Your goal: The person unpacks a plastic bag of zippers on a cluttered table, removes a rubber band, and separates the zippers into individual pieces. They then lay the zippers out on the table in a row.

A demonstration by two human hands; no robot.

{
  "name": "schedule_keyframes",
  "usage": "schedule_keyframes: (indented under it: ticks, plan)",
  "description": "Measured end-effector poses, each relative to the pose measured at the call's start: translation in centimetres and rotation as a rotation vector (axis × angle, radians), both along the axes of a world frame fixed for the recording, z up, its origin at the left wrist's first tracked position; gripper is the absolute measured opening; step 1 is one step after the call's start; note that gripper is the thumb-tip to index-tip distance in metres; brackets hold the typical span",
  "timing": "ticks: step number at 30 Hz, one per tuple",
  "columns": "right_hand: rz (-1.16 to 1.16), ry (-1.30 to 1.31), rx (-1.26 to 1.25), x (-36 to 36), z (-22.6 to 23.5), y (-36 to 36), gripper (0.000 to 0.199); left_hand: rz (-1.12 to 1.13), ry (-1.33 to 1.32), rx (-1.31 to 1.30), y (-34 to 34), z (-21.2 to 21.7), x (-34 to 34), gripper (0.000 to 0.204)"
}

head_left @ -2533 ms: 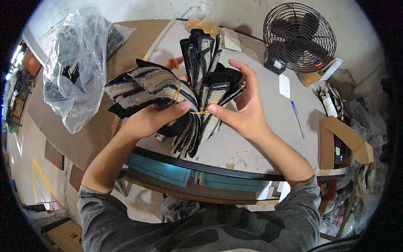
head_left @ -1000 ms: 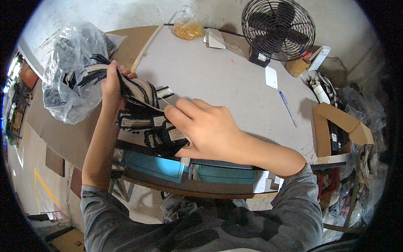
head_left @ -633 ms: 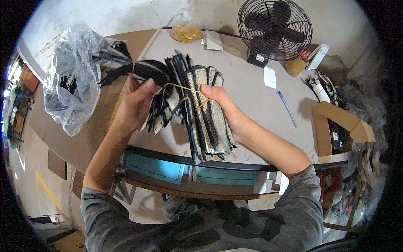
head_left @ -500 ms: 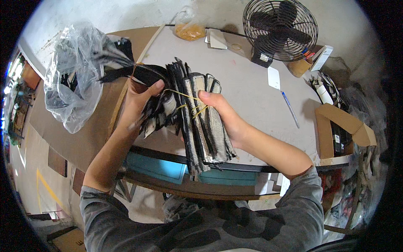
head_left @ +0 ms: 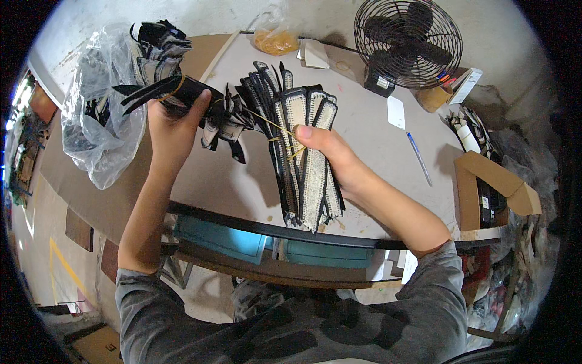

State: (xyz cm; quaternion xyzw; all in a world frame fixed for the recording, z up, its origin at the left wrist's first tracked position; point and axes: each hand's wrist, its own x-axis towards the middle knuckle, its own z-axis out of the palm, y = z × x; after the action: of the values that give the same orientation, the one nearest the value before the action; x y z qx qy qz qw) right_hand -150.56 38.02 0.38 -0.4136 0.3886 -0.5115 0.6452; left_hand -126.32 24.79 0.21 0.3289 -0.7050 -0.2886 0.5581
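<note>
Watching remotely, I note that the left hand (head_left: 173,124) has swung outward and up over the last half second; the right hand (head_left: 336,151) has barely shifted. Result: the gap between them is wider, with bare table (head_left: 248,188) now showing below it.

Left hand: grasping the left bundle (head_left: 193,91) of dark strips, thumb on top, fingers mostly hidden. Right hand: gripping the right bundle (head_left: 294,112) of black-and-cream knitted strips, thumb over the yellow band (head_left: 267,121).

The band runs from the right thumb toward the left bundle. I read it as drawn tauter by the spread; the bundles appear parted but still linked, though I cannot tell where its far end catches.

Just outside the left hand: clear plastic bag (head_left: 100,142). Beyond the right: blue pen (head_left: 418,159).
</note>
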Motion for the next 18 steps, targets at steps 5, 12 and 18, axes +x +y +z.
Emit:
schedule_keyframes:
  ticks: [5, 12, 18]
  plan:
    - [0.012, -0.008, -0.013, -0.3, 0.3, -0.3, 0.050, -0.013, 0.069, -0.042, -0.1, -1.0, -0.8, 0.012]
    - [0.019, -0.235, 0.039, -0.7, 0.5, -0.6, 0.062, -0.355, 0.038, 0.221, 1.3, -1.1, -1.3, 0.020]
    - [0.066, -0.319, 0.175, -0.9, 0.3, -0.3, 0.075, -0.445, -0.009, 0.319, 3.5, -0.9, -1.9, 0.027]
